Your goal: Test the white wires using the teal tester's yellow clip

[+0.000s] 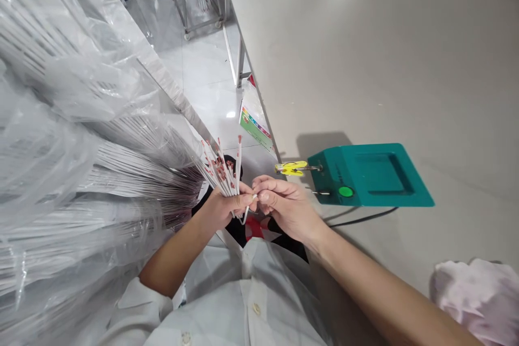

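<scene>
My left hand (225, 204) is closed around a bundle of thin white wires (230, 184) with reddish-brown ends pointing up and away from me. Close beside it, my right hand (286, 205) pinches the end of one white wire (246, 212) that bends out of the bundle. The fingertips of both hands nearly meet there. To the right, on the table, lies a teal device (371, 175) with a round green button (346, 191). A yellow clip (291, 168) is attached to a metal post at its left side.
Many long white wires (133, 167) in clear plastic wrap lie on a surface to my left. The grey table (365, 81) spreads to the right, with a black cable (363, 219) and a pale crumpled cloth (476, 297). A wheeled metal rack (198, 27) stands beyond.
</scene>
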{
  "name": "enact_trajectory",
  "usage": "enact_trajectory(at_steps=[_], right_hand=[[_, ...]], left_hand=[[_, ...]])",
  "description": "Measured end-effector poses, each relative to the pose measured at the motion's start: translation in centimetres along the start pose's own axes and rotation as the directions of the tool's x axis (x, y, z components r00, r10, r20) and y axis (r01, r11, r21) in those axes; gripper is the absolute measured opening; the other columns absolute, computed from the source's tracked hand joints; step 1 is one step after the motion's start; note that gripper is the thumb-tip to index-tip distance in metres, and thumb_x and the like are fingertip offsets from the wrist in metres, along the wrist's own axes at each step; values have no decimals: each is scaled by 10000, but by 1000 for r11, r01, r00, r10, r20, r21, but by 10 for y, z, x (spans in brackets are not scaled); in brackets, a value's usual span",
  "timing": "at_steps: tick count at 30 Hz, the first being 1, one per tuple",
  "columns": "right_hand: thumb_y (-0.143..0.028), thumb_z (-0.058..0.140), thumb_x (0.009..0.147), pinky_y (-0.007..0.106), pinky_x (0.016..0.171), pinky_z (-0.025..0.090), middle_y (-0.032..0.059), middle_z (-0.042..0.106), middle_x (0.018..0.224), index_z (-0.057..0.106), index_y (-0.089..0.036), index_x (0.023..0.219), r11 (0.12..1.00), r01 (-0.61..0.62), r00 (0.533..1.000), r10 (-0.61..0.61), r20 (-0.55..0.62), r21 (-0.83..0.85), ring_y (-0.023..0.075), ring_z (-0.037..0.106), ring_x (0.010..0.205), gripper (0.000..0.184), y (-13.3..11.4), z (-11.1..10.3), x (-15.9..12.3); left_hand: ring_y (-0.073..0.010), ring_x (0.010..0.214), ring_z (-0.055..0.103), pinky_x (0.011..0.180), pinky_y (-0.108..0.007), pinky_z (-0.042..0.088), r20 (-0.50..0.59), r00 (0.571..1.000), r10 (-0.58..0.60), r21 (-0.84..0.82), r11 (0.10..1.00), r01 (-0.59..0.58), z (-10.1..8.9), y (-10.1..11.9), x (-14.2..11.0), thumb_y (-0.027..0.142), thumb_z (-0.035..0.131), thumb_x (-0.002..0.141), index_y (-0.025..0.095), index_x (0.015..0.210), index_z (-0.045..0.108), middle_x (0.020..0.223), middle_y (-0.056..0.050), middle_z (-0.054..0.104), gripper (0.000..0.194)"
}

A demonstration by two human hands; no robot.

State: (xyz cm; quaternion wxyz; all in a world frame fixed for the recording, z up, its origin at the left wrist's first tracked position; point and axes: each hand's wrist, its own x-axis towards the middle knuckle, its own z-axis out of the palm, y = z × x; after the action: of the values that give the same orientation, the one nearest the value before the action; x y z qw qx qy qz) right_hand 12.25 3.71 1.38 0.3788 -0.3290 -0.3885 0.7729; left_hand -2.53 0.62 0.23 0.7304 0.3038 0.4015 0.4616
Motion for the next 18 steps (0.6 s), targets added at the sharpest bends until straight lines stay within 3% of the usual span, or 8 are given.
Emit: enact_trajectory(at_steps=[4, 7, 10, 13, 15, 16, 18], right_hand=[[-396, 791, 590, 190, 398, 349, -7, 596, 710, 696, -207, 654, 990, -66, 995, 75, -68, 125, 49, 471, 470, 221, 9, 7, -1], [-406, 803, 560, 198, 399, 365, -2, 613, 767, 693, -211, 669, 992, -57, 989, 71, -126, 115, 46, 461, 466, 249, 11, 6, -2], [-412, 764, 623, 215, 425, 405, 6, 620, 775, 686, -207, 695, 1000, 4, 990, -4, -144, 1, 68, 502, 502, 231, 11, 4, -3], [-361, 672, 746, 238, 488, 458, 0, 623, 691, 674, -209, 723, 966, 119, 980, -151, -127, -229, 99, 553, 545, 153, 7, 1, -4], [-295, 623, 795, 255, 555, 487, 8, 640, 691, 664, -208, 735, 851, 234, 942, -318, -106, -471, 117, 586, 599, 114, 3, -2, -5], [-259, 601, 811, 258, 581, 492, 16, 648, 704, 659, -203, 743, 746, 294, 911, -408, -62, -598, 123, 597, 627, 106, 2, -4, -6], [-198, 555, 833, 258, 600, 486, 39, 660, 729, 653, -191, 773, 453, 391, 830, -550, 94, -801, 135, 609, 669, 115, 1, -9, -8]], left_hand=[[-45, 416, 332, 478, -231, 312, -56, 998, -13, -108, 994, 7, 5, -4, 0, 390, 756, 602, 142, 651, 611, 479, 43, 507, 292], [-47, 415, 323, 486, -240, 334, -78, 997, -30, -122, 992, 20, 7, -6, 0, 415, 763, 583, 147, 648, 608, 466, 51, 486, 316], [-46, 420, 334, 459, -226, 296, -86, 996, -30, -83, 996, 23, 8, -6, 1, 425, 748, 601, 142, 636, 616, 489, 35, 509, 315], [-45, 422, 350, 430, -219, 241, -118, 993, 20, 36, 999, -16, 9, -4, 0, 407, 712, 660, 132, 645, 642, 531, 10, 551, 283], [-51, 419, 359, 425, -223, 243, -149, 986, 68, 186, 982, -40, 9, -4, -2, 406, 677, 706, 126, 672, 663, 511, 12, 536, 282], [-56, 421, 367, 428, -224, 255, -158, 983, 90, 267, 963, -45, 10, -4, -4, 407, 660, 727, 122, 687, 671, 493, 16, 519, 287], [-66, 437, 394, 442, -223, 291, -171, 979, 112, 387, 921, -38, 11, -5, -6, 406, 629, 755, 117, 706, 679, 480, 21, 500, 298]])
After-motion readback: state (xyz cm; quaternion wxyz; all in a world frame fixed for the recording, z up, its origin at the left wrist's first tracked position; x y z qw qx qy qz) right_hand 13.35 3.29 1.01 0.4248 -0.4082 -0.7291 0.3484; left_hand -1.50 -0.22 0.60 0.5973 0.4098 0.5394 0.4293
